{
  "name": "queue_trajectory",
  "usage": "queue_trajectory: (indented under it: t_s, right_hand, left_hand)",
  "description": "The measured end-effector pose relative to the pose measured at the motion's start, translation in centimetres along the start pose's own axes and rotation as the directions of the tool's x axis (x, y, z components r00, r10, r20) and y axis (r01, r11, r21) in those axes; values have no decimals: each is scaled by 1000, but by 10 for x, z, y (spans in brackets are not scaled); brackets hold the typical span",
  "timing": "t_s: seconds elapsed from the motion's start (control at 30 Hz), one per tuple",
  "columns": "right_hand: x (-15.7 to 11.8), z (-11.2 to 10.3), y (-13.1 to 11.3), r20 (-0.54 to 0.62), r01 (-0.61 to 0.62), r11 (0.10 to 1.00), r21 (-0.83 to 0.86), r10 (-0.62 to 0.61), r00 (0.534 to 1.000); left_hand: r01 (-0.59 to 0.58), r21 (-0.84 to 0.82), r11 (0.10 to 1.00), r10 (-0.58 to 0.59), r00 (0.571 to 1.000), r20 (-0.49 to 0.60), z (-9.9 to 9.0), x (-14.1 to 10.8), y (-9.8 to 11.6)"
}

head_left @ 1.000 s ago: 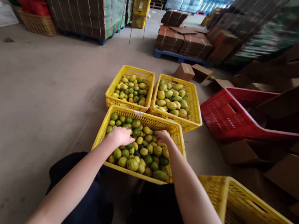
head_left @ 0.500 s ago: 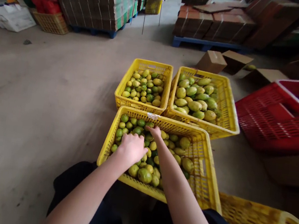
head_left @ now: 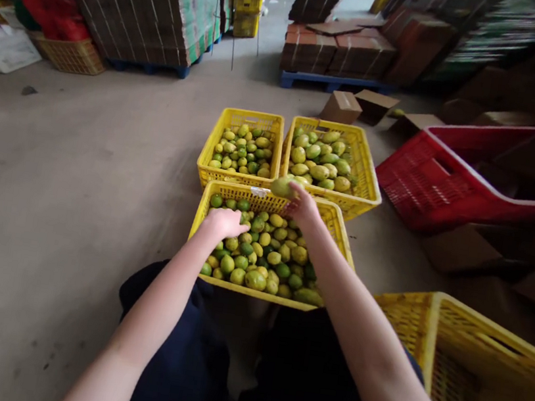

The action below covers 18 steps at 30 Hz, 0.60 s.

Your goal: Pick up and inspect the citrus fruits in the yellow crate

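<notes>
Grey floor (head_left: 99, 190); right hand (head_left: 304, 208) clasps fruit (head_left: 280, 186) above crate (head_left: 259, 295); left hand (head_left: 223, 223) inside, grip hidden.

A grey floor (head_left: 98, 203), flecked with dark specks (head_left: 46, 366), spreads left of the left hand (head_left: 224, 223). Far beyond and left of it, a tall strapped cardboard stack (head_left: 121, 1) stands on a blue pallet (head_left: 179, 71). Beyond the right hand (head_left: 304, 207), strapped bundles of flattened cardboard (head_left: 335, 52) lie on a second blue pallet (head_left: 314, 80). Light is brightest farthest from both hands.

Right hand (head_left: 304, 208) now raised, fruit (head_left: 281, 186) in grasp
</notes>
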State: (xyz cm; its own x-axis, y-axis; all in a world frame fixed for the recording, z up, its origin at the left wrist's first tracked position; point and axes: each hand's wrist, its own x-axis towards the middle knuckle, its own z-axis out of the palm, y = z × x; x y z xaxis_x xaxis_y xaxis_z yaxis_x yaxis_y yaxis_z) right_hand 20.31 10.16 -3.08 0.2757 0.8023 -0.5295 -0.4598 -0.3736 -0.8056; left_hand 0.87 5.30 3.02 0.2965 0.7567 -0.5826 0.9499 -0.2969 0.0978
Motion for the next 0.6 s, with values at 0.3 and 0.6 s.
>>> queue_trajectory:
  t_s: [0.3, 0.6]
  right_hand:
    - [-122, -20, -91, 352, 105, 778, 620, -395, 849]
    - [-99, -35, -34, 137, -186, 722, 667, 127, 982]
  left_hand:
    - [-18, -7, 1000, 19, 999, 46, 14, -5, -6]
    - [9, 53, 999, -15, 993, 118, 44, 18, -7]
